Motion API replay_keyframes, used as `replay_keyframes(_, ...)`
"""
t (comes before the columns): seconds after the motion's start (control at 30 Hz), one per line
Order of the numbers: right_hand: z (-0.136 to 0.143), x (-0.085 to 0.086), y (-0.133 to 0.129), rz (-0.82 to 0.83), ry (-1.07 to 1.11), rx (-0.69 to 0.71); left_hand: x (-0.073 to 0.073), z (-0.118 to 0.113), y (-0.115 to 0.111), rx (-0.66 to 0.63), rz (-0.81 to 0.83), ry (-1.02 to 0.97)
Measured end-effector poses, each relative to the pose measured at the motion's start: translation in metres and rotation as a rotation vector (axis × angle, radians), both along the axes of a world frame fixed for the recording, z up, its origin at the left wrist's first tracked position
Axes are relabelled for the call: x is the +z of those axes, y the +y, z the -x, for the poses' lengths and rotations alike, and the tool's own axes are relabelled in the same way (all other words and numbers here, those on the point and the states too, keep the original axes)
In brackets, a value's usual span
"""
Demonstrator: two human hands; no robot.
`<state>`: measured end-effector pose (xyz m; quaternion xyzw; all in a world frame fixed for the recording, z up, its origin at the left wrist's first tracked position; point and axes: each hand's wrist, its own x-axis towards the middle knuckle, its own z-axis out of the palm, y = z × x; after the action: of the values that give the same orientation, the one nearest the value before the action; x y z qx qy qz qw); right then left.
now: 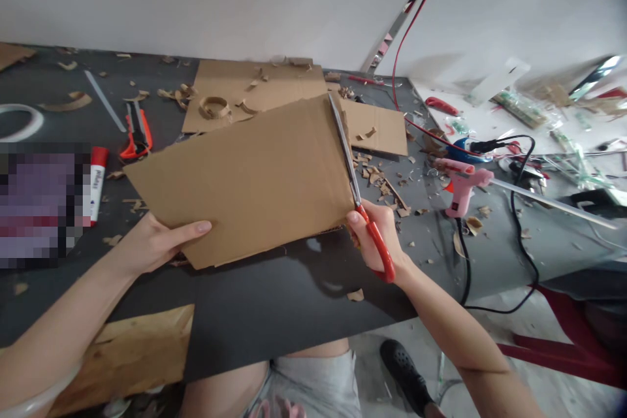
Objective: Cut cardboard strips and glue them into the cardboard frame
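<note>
A large piece of cardboard (255, 183) is held above the dark table by my left hand (161, 241), whose thumb lies on top near the lower left corner while the other fingers are hidden beneath. My right hand (375, 235) grips red-handled scissors (347, 150). The blades run along the cardboard's right edge, pointing away from me; whether they are parted around the board I cannot tell. Behind the held piece lie a flat cardboard sheet (259, 81) and a smaller cardboard piece (379, 127), with a curled cardboard ring (214, 108) on the sheet.
An orange utility knife (137, 130), a red-capped marker (96, 186) and a white tape roll (36, 123) lie on the left. To the right are a pink glue gun (460, 186), its black cable (463, 261) and scattered cardboard scraps (377, 179). A wall stands behind the table.
</note>
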<state>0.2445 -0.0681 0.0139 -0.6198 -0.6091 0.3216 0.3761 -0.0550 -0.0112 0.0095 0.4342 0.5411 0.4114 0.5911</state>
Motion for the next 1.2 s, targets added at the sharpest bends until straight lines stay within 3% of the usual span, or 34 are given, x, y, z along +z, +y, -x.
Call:
replay_keyframes(0.13,0.000,-0.002,0.002,0.017,0.020,-0.004,0.001,0.002,0.002,0.010,0.098,0.022)
replay_keyframes(0.4,-0.005,0.004,0.003,0.051,0.091,0.063,-0.003,0.003,0.000,-0.041,0.131,0.018)
replay_keyframes(0.6,-0.003,0.004,0.000,0.025,0.057,0.010,-0.001,0.002,-0.003,-0.036,0.114,0.021)
replay_keyframes(0.83,-0.003,-0.001,0.007,-0.055,0.051,-0.101,-0.012,0.008,-0.001,-0.192,0.052,0.038)
replay_keyframes(0.9,-0.008,-0.002,0.010,-0.049,0.075,-0.136,-0.008,0.008,0.001,-0.144,0.106,-0.010)
replay_keyframes(1.0,-0.020,0.000,0.016,-0.062,0.035,-0.225,0.002,0.008,0.007,0.061,0.119,-0.056)
replay_keyframes(1.1,-0.033,0.006,0.023,-0.089,-0.205,-0.355,0.011,0.008,0.018,0.313,-0.036,-0.118)
replay_keyframes(1.2,-0.045,0.010,0.029,0.001,-0.545,-0.462,0.018,0.011,0.031,0.433,-0.183,-0.155)
